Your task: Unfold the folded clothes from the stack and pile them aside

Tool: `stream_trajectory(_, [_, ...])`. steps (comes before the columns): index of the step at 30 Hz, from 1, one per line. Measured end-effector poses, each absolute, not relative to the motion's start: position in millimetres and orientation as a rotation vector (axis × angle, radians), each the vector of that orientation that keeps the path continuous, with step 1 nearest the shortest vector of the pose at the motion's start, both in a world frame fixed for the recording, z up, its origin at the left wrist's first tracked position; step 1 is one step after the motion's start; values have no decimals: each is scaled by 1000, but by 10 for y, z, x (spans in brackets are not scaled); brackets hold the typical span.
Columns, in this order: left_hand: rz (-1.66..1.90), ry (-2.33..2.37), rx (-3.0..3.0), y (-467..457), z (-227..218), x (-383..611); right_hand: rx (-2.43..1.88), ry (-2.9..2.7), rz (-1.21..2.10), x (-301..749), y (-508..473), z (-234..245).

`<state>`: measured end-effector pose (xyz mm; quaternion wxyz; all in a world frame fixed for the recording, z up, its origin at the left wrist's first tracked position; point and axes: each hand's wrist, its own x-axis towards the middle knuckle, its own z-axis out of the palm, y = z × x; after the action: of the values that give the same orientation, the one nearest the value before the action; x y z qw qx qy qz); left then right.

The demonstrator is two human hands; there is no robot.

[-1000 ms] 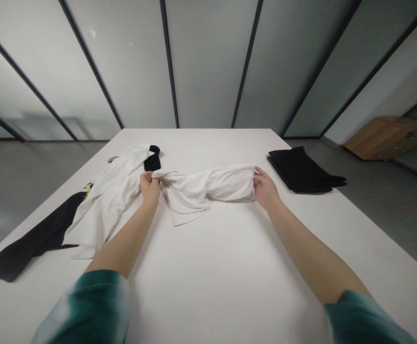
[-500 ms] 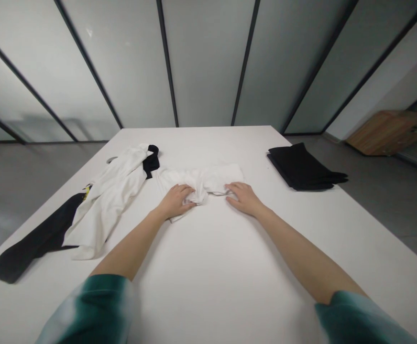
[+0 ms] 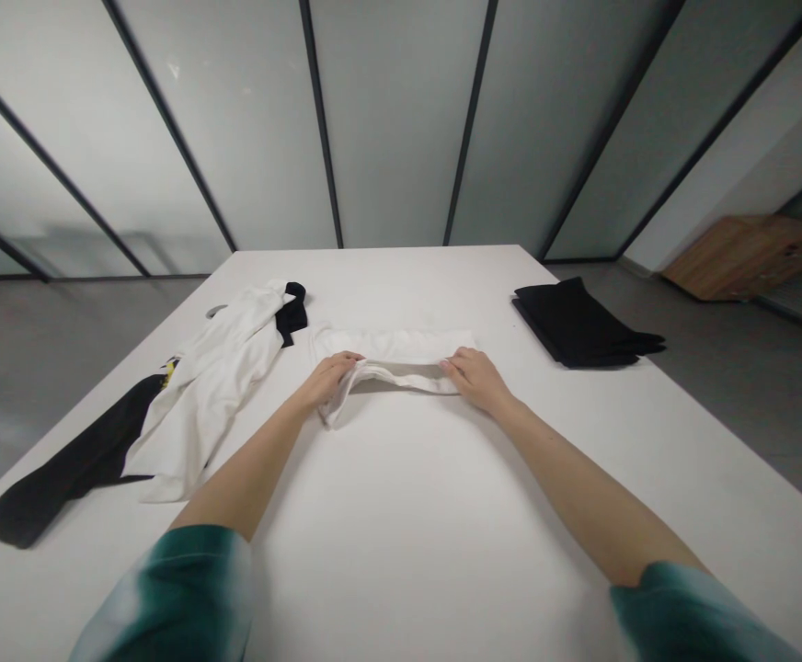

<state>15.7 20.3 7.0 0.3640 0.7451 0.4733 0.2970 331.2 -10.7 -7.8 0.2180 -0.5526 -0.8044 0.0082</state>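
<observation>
A white garment lies in a narrow band across the middle of the white table. My left hand grips its near left edge, fingers curled into the cloth. My right hand pinches the near right edge in the same way. Between the two hands the near layer of the garment is lifted a little off the table, and a dark gap shows under it.
A pile of white clothing over a black garment lies at the table's left side. Folded black clothes are stacked at the right edge. A wooden cabinet stands on the floor beyond, and glass wall panels rise behind.
Earlier my hands held the garment stretched wide at its two ends. They then came down onto its middle, and now they grip the near edge, with the cloth flatter and narrower.
</observation>
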Motion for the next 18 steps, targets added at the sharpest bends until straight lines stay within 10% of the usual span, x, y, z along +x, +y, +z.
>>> stream_trajectory(6, [946, 1360, 2111, 246, 475, 146, -1441, -1952, 88, 3336, -42, 326])
stream_trajectory(18, [1083, 1129, 2110, 153, 655, 727, -747, -1630, 1212, 2621, -103, 922])
